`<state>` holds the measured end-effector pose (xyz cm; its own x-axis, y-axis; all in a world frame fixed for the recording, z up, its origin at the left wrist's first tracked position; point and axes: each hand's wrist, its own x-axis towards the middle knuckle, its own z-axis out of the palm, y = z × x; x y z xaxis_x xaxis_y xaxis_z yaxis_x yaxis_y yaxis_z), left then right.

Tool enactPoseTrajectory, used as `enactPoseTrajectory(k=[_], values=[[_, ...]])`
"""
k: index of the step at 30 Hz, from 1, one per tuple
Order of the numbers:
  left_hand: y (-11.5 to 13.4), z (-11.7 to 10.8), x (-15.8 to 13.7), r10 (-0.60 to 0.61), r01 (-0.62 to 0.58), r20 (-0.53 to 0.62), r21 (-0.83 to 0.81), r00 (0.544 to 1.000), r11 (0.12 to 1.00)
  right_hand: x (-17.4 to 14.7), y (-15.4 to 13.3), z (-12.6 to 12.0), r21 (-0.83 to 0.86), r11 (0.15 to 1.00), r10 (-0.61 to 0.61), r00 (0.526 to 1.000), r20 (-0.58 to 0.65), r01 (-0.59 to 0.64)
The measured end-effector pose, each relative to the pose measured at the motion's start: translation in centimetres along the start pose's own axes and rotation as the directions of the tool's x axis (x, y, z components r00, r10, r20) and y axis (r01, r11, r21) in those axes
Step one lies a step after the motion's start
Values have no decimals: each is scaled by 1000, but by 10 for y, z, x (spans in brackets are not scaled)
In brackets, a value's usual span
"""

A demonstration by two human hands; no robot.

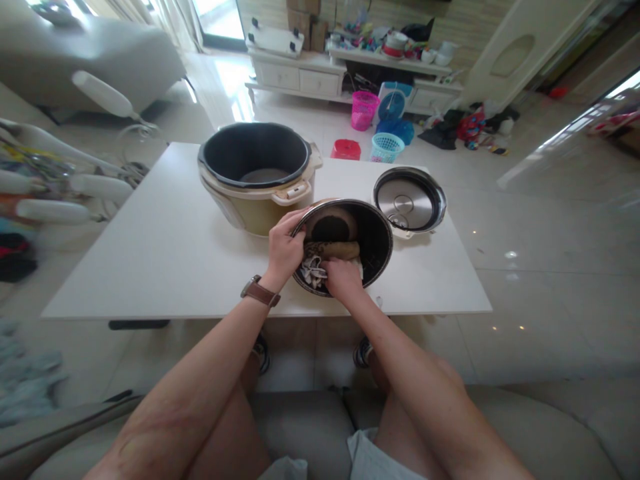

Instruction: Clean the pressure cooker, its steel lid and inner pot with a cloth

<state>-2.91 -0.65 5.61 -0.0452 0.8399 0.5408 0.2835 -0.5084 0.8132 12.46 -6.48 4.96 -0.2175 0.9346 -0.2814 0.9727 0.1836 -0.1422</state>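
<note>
A dark inner pot (376, 237) is tilted toward me over the front part of the white table. My left hand (287, 247) grips its left rim, thumb and fingers closed on the edge. Inside the pot, my right hand (344, 277) is closed on a crumpled, patterned cloth (315, 268) against the lower wall. Some of its fingers are hidden by the cloth. Behind the pot to the left stands the cooker body (250, 207), a pale electric pressure cooker with its top open. The round metal lid (407, 200) lies inner side up at the right.
The white table (150, 253) ends just before my knees. Beyond it on the floor are a red stool (346, 149), a light blue basket (387, 148) and a pink basket (364, 110). A cluttered white cabinet (300, 77) stands at the back. White-armed lamp-like parts (100, 187) reach in at left.
</note>
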Motion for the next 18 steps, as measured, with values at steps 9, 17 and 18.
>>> enactPoseTrajectory(k=[9,17,18], values=[[3,5,-5,1,-1,6,4,1000,1000,4,3,6,-35,999,-4,1000,-17,3],[8,12,-13,52,-52,-1,-16,999,999,2,2,6,75,997,25,998,-53,-21],[8,14,-16,58,-58,-9,-11,998,998,2,1,6,87,996,34,998,-56,-29]])
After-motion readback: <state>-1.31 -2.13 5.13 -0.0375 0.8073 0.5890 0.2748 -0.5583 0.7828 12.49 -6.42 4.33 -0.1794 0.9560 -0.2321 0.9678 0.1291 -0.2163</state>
